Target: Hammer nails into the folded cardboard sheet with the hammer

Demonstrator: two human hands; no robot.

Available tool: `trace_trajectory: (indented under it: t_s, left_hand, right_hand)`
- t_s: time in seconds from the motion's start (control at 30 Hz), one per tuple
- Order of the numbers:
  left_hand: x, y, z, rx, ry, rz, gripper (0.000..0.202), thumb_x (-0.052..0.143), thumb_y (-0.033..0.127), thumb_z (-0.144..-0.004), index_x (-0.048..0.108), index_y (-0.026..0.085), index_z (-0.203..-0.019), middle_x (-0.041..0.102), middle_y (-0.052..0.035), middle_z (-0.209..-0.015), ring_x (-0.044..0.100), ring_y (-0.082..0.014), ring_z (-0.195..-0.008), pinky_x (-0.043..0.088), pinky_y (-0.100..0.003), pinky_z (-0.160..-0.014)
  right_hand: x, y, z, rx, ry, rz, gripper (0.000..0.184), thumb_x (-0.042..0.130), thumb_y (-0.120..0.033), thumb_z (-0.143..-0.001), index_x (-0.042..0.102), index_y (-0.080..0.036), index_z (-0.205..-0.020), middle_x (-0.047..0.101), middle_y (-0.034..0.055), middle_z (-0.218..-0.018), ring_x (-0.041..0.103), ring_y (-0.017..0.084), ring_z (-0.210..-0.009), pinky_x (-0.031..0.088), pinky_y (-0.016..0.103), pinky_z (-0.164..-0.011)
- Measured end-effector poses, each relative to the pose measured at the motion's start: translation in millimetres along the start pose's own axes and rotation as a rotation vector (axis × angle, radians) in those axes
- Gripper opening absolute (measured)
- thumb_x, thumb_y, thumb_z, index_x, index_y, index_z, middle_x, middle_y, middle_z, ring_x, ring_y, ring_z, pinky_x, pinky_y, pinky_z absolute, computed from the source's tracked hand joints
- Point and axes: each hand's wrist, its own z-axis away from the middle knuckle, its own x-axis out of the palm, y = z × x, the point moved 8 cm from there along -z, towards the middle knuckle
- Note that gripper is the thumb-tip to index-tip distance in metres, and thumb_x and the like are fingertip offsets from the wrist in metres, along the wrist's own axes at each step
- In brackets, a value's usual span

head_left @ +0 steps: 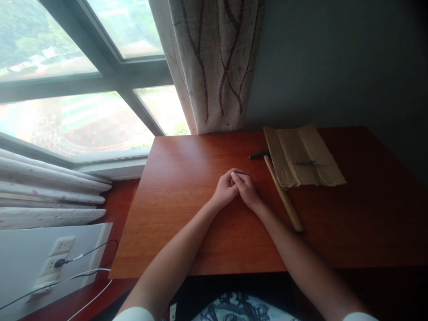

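My left hand and my right hand are clasped together over the wooden table, fingers folded around each other. No object shows between them, though the inside of the clasp is hidden. Just right of my right hand lies a hammer with a wooden handle and a dark metal head. Its handle points toward the table's front edge, and neither hand touches it. A creased piece of brown cardboard lies beyond, beside the handle. On the cardboard is a patch with a fine grid pattern, with small dark bits along its near edge.
A window and a patterned curtain stand behind the table on the left. More curtain hangs at far left. Below it, a wall socket has a black plug and loose cables. A dark wall rises behind the table.
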Motion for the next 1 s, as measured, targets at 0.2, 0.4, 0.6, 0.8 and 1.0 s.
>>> trace_trajectory:
  t_s: [0.2,0.4,0.6,0.8,1.0]
  left_hand:
    - [0.8,-2.3,-0.2,0.004,-0.001,0.033,0.028,0.053,0.006,-0.076,0.069,0.014,-0.097,0.074,-0.0073,-0.1,0.069,-0.0192,-0.096,0.052,-0.03,-0.089]
    - [0.2,-3.6,-0.1,0.001,0.003,0.035,0.028,0.053,0.007,-0.076,0.069,0.014,-0.098,0.074,-0.0074,-0.101,0.069,-0.0194,-0.097,0.052,-0.03,-0.09]
    - [-0.4,-2.2,-0.1,0.003,0.004,0.037,0.026,0.055,0.007,-0.076,0.069,0.014,-0.097,0.074,-0.0078,-0.1,0.068,-0.0196,-0.096,0.052,-0.031,-0.09]
    - [-0.5,-2.1,0.6,-0.001,-0.007,0.027,0.026,0.055,0.007,-0.076,0.069,0.014,-0.097,0.074,-0.0079,-0.102,0.068,-0.0198,-0.098,0.052,-0.031,-0.091]
    - [-1.2,-2.6,0.2,-0.01,-0.003,0.014,0.026,0.056,0.009,-0.077,0.069,0.014,-0.099,0.075,-0.0078,-0.102,0.068,-0.0197,-0.098,0.052,-0.031,-0.091]
  right_hand:
    - [0.3,-2.7,0.3,-0.009,-0.002,-0.004,0.052,0.05,-0.058,-0.091,0.043,-0.022,-0.053,0.043,-0.0018,-0.052,0.042,0.014,-0.053,0.034,0.029,-0.054]
    - [-0.3,-1.4,0.4,-0.012,-0.008,-0.002,0.052,0.05,-0.056,-0.092,0.044,-0.022,-0.054,0.044,-0.0018,-0.053,0.042,0.014,-0.054,0.035,0.029,-0.056]
    - [0.1,1.5,0.1,0.0,-0.006,-0.002,0.052,0.05,-0.058,-0.092,0.045,-0.022,-0.055,0.046,-0.0015,-0.053,0.044,0.014,-0.054,0.036,0.029,-0.055]
    - [0.7,0.9,0.7,0.011,-0.008,0.004,0.054,0.049,-0.06,-0.092,0.044,-0.022,-0.054,0.046,-0.0011,-0.053,0.044,0.014,-0.054,0.036,0.029,-0.055]
    - [0.4,0.5,0.6,0.015,-0.011,0.01,0.055,0.049,-0.062,-0.091,0.045,-0.022,-0.054,0.046,-0.001,-0.053,0.045,0.015,-0.055,0.036,0.029,-0.055]
